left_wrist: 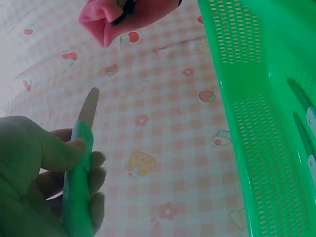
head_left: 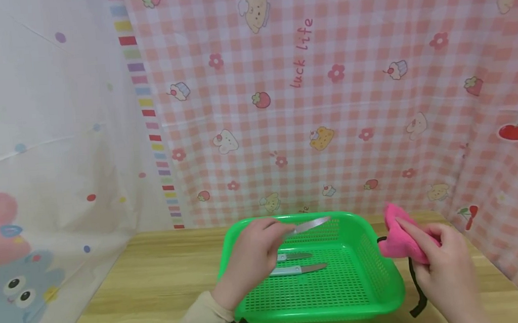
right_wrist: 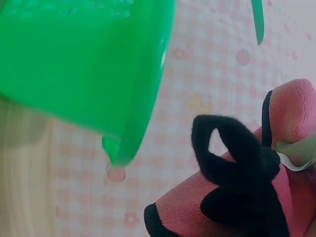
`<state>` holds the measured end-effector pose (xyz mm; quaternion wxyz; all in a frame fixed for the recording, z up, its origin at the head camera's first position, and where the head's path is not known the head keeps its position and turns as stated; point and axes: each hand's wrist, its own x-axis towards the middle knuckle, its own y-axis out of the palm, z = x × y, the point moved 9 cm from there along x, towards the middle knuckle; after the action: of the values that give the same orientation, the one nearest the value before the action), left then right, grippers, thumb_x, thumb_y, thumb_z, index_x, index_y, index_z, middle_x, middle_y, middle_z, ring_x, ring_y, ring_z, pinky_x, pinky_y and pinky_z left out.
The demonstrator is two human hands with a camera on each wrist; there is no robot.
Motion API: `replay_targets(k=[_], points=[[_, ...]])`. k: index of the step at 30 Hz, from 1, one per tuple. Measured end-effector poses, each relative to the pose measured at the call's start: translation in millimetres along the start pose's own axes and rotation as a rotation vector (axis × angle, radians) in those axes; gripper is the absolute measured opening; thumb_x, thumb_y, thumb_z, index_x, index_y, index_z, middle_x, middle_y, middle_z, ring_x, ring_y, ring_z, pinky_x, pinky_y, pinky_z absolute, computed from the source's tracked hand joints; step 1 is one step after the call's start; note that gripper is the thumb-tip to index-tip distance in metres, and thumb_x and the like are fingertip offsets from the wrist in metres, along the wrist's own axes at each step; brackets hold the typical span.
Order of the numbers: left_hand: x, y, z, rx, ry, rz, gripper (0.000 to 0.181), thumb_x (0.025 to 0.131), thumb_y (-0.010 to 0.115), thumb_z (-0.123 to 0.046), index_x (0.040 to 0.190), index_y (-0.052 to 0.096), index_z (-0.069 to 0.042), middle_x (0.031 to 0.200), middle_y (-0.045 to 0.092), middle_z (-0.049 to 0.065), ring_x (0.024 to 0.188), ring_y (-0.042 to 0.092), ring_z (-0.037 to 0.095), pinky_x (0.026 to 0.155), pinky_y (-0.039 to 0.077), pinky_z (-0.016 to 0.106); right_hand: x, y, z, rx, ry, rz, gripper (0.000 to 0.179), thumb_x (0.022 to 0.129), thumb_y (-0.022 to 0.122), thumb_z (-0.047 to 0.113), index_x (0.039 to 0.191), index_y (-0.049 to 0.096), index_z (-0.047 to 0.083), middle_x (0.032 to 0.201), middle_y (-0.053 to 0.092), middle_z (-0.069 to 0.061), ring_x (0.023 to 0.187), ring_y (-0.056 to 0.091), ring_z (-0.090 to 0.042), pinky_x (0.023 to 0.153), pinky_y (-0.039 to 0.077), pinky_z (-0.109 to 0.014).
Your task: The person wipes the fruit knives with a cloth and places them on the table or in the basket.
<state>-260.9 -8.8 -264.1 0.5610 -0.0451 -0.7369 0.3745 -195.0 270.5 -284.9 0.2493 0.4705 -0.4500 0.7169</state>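
In the head view my left hand [head_left: 252,256] holds a small knife [head_left: 311,225] by its handle above the green basket [head_left: 316,314], blade pointing right. The left wrist view shows my fingers and thumb wrapped round that handle, the blade [left_wrist: 89,106] clear of them. Two more knives with pale handles, a shorter one [head_left: 299,255] and a longer one [head_left: 313,268], lie on the basket floor. At the basket's right side, my right hand [head_left: 452,268] grips a bunched pink cloth [head_left: 402,241] with black edging, apart from the knife.
The perforated basket stands on a wooden table [head_left: 158,276] close to the pink checked curtain [head_left: 260,171] behind it. A white printed curtain [head_left: 58,162] hangs on the left. A black strap [head_left: 418,291] dangles beneath the right hand, by the basket's rim.
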Motion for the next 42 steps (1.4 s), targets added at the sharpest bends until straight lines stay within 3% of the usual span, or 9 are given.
replay_targets(k=[5, 12, 17, 23, 30, 37, 42], points=[[9.2, 16.5, 13.8, -0.063, -0.093, 0.144, 0.033, 0.081, 0.073, 0.010, 0.106, 0.074, -0.012, 0.095, 0.070, -0.001, 0.089, 0.062, 0.018, 0.077, 0.052, 0.031, -5.9, -7.3, -10.6, -0.019, 0.016, 0.005, 0.058, 0.060, 0.062, -0.016, 0.114, 0.070, 0.003, 0.095, 0.053, -0.027, 0.084, 0.047, -0.045, 0.073, 0.034, -0.055], [15.9, 47.4, 39.8, -0.181, -0.247, 0.376, 0.027, 0.091, 0.066, 0.002, 0.114, 0.073, -0.011, 0.110, 0.071, 0.000, 0.103, 0.065, 0.019, 0.087, 0.052, 0.034, -9.2, -16.0, -20.3, -0.056, 0.032, -0.002, 0.062, 0.057, 0.064, -0.018, 0.115, 0.070, 0.004, 0.095, 0.054, -0.029, 0.082, 0.046, -0.045, 0.071, 0.032, -0.054], [13.1, 75.2, 58.3, -0.241, -0.338, 0.504, 0.024, 0.094, 0.065, -0.004, 0.114, 0.073, -0.014, 0.109, 0.071, -0.002, 0.101, 0.065, 0.015, 0.087, 0.052, 0.032, -9.8, -17.1, -22.4, -0.078, 0.039, -0.002, 0.060, 0.058, 0.064, -0.016, 0.115, 0.070, 0.005, 0.096, 0.053, -0.029, 0.082, 0.045, -0.045, 0.070, 0.031, -0.054], [3.6, 106.6, 71.5, -0.287, -0.408, 0.606, 0.022, 0.094, 0.064, -0.003, 0.112, 0.073, -0.013, 0.109, 0.071, 0.000, 0.102, 0.065, 0.017, 0.086, 0.052, 0.030, -10.7, -16.6, -22.9, -0.078, 0.051, 0.016, 0.064, 0.057, 0.067, -0.019, 0.116, 0.070, 0.005, 0.096, 0.053, -0.028, 0.083, 0.045, -0.043, 0.070, 0.031, -0.052], [-8.9, 139.5, 72.8, -0.277, -0.399, 0.689, 0.024, 0.092, 0.065, -0.002, 0.108, 0.075, -0.017, 0.108, 0.071, -0.003, 0.100, 0.065, 0.012, 0.086, 0.051, 0.026, -10.4, -16.5, -23.5, -0.076, 0.041, 0.016, 0.060, 0.058, 0.066, -0.017, 0.115, 0.069, 0.003, 0.095, 0.052, -0.028, 0.082, 0.045, -0.044, 0.071, 0.031, -0.052], [-15.7, 161.6, 68.1, -0.221, -0.314, 0.763, 0.021, 0.091, 0.069, -0.003, 0.105, 0.076, -0.017, 0.102, 0.071, -0.007, 0.093, 0.063, 0.008, 0.082, 0.050, 0.021, -10.3, -16.8, -25.7, -0.077, 0.050, 0.015, 0.061, 0.058, 0.067, -0.017, 0.116, 0.070, 0.004, 0.095, 0.053, -0.027, 0.082, 0.045, -0.042, 0.069, 0.031, -0.050], [-24.8, 175.8, 63.2, -0.206, -0.315, 0.836, 0.025, 0.091, 0.067, 0.000, 0.104, 0.076, -0.018, 0.100, 0.070, -0.009, 0.092, 0.062, 0.005, 0.080, 0.050, 0.020, -10.7, -16.4, -26.9, -0.089, 0.060, 0.021, 0.062, 0.059, 0.067, -0.017, 0.116, 0.069, 0.005, 0.096, 0.052, -0.027, 0.082, 0.046, -0.043, 0.068, 0.032, -0.051]])
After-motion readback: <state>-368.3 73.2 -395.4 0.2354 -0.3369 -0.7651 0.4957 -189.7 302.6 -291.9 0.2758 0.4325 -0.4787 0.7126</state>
